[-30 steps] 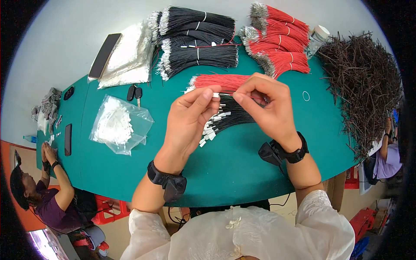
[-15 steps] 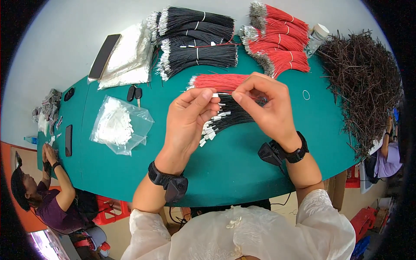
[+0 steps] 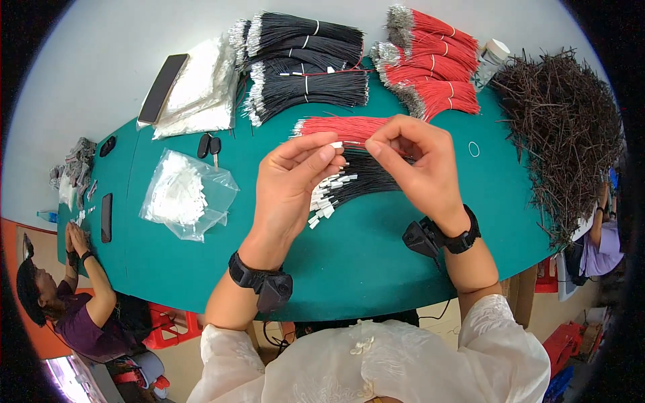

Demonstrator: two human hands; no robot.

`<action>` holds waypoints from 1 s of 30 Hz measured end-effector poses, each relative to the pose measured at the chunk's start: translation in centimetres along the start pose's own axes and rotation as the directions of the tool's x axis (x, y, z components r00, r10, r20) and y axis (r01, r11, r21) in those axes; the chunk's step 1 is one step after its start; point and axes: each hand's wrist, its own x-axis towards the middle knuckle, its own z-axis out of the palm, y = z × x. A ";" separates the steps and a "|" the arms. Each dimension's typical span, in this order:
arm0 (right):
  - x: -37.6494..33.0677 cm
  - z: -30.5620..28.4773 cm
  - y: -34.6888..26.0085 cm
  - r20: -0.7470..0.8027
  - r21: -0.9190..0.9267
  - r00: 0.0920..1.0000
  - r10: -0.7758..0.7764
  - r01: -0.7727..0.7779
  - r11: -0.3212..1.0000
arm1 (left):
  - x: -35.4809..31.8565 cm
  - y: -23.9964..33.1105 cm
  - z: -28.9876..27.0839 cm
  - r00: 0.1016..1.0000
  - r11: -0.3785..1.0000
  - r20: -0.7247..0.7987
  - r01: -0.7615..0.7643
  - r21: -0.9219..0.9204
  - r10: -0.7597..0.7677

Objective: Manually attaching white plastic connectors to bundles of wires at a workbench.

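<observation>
**Wire bench: white end-pieces going onto black leads**

- Done, by my reading: a fanned bunch of black wires (image 3: 359, 181) lies on the green table (image 3: 376, 255) under the hands, most of its near ends already carrying small white connectors (image 3: 327, 199).
- In hand: the left hand (image 3: 292, 185) has thumb and forefinger pinched nearly closed on one white connector piece (image 3: 336, 144). The right hand (image 3: 420, 164) pinches at a wire end just beside it, fingertips close together; the wire itself is too thin to make out between them.
- Left, as a judgement: plenty. A clear bag of loose white connectors (image 3: 181, 195) sits to the left, still well filled. Tied black bundles (image 3: 309, 64) and red bundles (image 3: 433, 67) lie at the far edge with bare metal ends, and a loose red bunch (image 3: 346, 127) lies just beyond the hands.
- Nearby: a heap of dark cut wire (image 3: 564, 127), a phone (image 3: 163, 87), a car key (image 3: 209, 146).
</observation>
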 end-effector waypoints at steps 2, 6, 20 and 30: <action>0.0 -0.1 -0.1 0.005 -0.004 1.000 0.008 -0.008 1.000 | 0.1 -0.1 -0.1 1.000 1.000 0.006 -0.002 -0.016 0.002; 0.1 -0.1 -0.3 0.031 0.003 0.999 0.012 -0.013 1.000 | 0.2 0.0 -0.3 1.000 1.000 0.014 -0.003 -0.031 0.004; -0.1 0.3 -0.5 0.048 -0.024 0.999 0.016 -0.015 1.000 | -0.1 -0.1 -0.1 0.999 0.996 0.031 -0.025 0.088 0.022; 0.1 0.1 -0.4 0.074 -0.052 0.995 -0.070 0.074 0.996 | 0.0 0.1 -0.2 0.998 0.987 0.058 -0.015 0.160 0.006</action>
